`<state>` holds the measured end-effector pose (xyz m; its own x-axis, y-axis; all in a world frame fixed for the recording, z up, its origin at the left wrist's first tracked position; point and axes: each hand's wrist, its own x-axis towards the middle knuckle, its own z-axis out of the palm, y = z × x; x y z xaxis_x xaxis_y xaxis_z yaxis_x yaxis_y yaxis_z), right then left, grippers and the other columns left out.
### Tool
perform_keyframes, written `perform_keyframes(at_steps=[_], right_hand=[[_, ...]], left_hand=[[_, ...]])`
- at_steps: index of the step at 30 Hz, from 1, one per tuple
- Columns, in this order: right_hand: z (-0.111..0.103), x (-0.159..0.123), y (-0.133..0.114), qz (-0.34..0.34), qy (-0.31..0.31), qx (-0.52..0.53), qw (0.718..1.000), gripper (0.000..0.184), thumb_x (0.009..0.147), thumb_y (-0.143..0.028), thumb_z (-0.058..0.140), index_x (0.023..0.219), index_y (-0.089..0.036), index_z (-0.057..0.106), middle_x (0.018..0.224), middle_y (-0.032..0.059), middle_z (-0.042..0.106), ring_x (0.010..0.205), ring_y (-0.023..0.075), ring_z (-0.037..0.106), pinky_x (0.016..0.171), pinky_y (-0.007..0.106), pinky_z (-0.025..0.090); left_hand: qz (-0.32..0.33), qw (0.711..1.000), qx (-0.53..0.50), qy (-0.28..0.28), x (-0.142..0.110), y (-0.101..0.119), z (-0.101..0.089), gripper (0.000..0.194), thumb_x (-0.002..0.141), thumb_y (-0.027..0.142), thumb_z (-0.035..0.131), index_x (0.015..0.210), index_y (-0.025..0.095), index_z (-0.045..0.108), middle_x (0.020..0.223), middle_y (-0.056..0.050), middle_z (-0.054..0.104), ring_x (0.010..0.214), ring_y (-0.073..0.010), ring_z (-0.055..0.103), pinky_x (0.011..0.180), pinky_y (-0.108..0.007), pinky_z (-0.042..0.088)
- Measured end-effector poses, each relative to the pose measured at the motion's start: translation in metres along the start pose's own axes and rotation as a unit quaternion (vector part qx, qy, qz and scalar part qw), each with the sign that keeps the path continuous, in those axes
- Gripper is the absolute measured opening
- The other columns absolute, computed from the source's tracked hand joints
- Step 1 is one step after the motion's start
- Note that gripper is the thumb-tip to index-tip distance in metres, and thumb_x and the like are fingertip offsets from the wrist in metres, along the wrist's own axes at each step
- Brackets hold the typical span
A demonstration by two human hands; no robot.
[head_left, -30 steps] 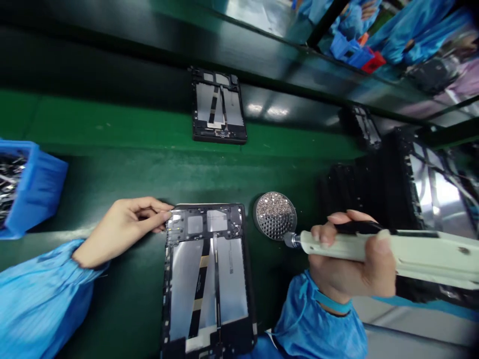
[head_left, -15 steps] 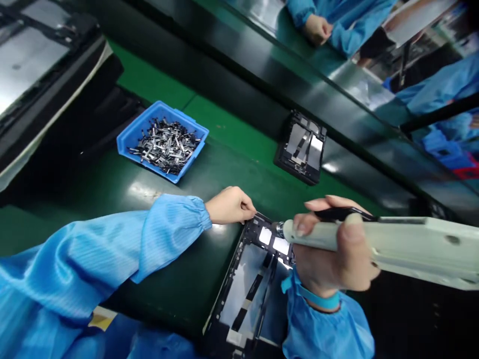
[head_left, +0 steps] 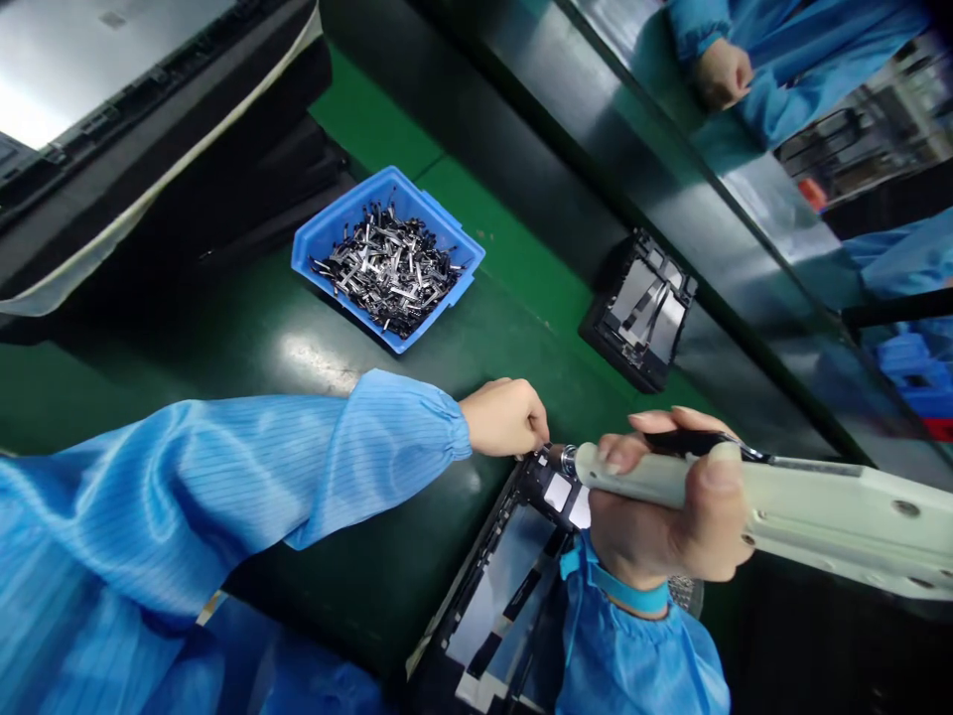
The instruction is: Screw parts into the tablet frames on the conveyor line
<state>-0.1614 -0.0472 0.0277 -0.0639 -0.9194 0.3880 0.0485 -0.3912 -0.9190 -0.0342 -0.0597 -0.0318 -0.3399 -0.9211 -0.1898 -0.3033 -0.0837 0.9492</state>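
My right hand (head_left: 670, 506) is wrapped round a pale electric screwdriver (head_left: 811, 506), fingers over its black lever. The tool's metal tip points left, at the top corner of a black device frame (head_left: 513, 586) lying on the green bench. At that same corner my left hand (head_left: 510, 415) has its fingers pinched together; whatever they grip is hidden. Inside the frame are silvery panels and a dark ribbon cable (head_left: 513, 601). My right sleeve covers part of the frame.
A blue bin (head_left: 335, 288) of small metal-and-black parts stands beyond my left arm. Farther back sits a stack of similar frames (head_left: 644, 313) by a metal rail (head_left: 670, 149). A dark padded holder (head_left: 186, 159) fills the upper left. A co-worker's hand (head_left: 724, 74) shows across the rail.
The view has shifted, so bin and stack appear farther right. The screwdriver tip has moved over the frame toward its top corner, close to my left fingers.
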Motion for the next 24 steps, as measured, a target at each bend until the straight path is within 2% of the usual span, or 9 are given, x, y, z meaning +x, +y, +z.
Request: perform_keyframes(at_steps=[6,12,15,17,20,21,24], right_hand=[[0.001,0.001,0.004,0.009,-0.017,0.024,1.000,0.019,0.076,-0.033,0.064,0.085,-0.016,0.066,0.066,-0.0019,0.061,0.041,0.0087,0.044,0.040,0.025,0.039],[0.008,0.000,0.007,-0.027,-0.035,0.019,0.999,0.015,0.076,-0.030,0.065,0.084,-0.017,0.067,0.062,-0.0019,0.059,0.039,0.0099,0.045,0.037,0.025,0.037],[0.007,-0.003,0.009,-0.013,-0.026,0.038,0.999,0.014,0.077,-0.029,0.066,0.084,-0.017,0.067,0.062,-0.0009,0.060,0.039,0.0107,0.047,0.037,0.027,0.039],[0.005,-0.002,0.007,-0.001,-0.004,0.057,0.998,0.018,0.076,-0.030,0.067,0.086,-0.015,0.066,0.068,0.0013,0.064,0.039,0.0111,0.048,0.038,0.027,0.040],[-0.004,0.009,-0.003,-0.013,0.071,0.098,0.993,0.027,0.076,-0.036,0.066,0.091,-0.014,0.065,0.078,0.0040,0.068,0.038,0.0101,0.048,0.040,0.028,0.041],[-0.008,0.015,-0.008,-0.020,0.100,0.114,0.988,0.029,0.076,-0.039,0.065,0.092,-0.014,0.064,0.079,0.0037,0.068,0.038,0.0095,0.047,0.040,0.028,0.041],[-0.020,0.032,-0.025,-0.034,0.172,0.147,0.973,0.034,0.076,-0.046,0.062,0.091,-0.016,0.062,0.078,0.0018,0.066,0.039,0.0084,0.044,0.043,0.028,0.041]], left_hand=[[-0.002,1.000,0.005,-0.005,-0.002,0.000,0.000,0.015,0.074,0.008,0.065,0.078,0.014,0.078,0.063,-0.001,0.072,0.067,-0.0119,0.068,0.061,-0.016,0.048],[-0.026,0.999,-0.017,-0.014,0.000,0.000,0.001,0.012,0.077,0.008,0.064,0.078,0.013,0.076,0.065,0.000,0.071,0.066,-0.0115,0.068,0.065,-0.017,0.050],[-0.063,0.998,0.003,0.012,-0.013,0.002,0.000,0.019,0.083,0.012,0.061,0.097,0.012,0.073,0.069,0.000,0.071,0.070,-0.0124,0.069,0.072,-0.020,0.051],[-0.083,0.992,0.089,0.046,-0.034,0.009,0.006,0.018,0.088,0.022,0.058,0.097,0.013,0.071,0.076,-0.003,0.071,0.076,-0.0165,0.069,0.077,-0.026,0.052],[-0.107,0.957,0.261,0.063,-0.077,0.023,0.034,0.041,0.092,0.047,0.050,0.081,0.013,0.069,0.096,-0.013,0.067,0.090,-0.0277,0.066,0.080,-0.039,0.053],[-0.121,0.947,0.291,0.062,-0.092,0.027,0.050,0.043,0.092,0.050,0.049,0.084,0.013,0.068,0.102,-0.015,0.064,0.095,-0.0304,0.064,0.080,-0.042,0.053],[-0.154,0.933,0.298,0.127,-0.127,0.028,0.100,0.029,0.091,0.038,0.050,0.101,0.013,0.061,0.114,-0.017,0.058,0.110,-0.0346,0.055,0.092,-0.049,0.046]])
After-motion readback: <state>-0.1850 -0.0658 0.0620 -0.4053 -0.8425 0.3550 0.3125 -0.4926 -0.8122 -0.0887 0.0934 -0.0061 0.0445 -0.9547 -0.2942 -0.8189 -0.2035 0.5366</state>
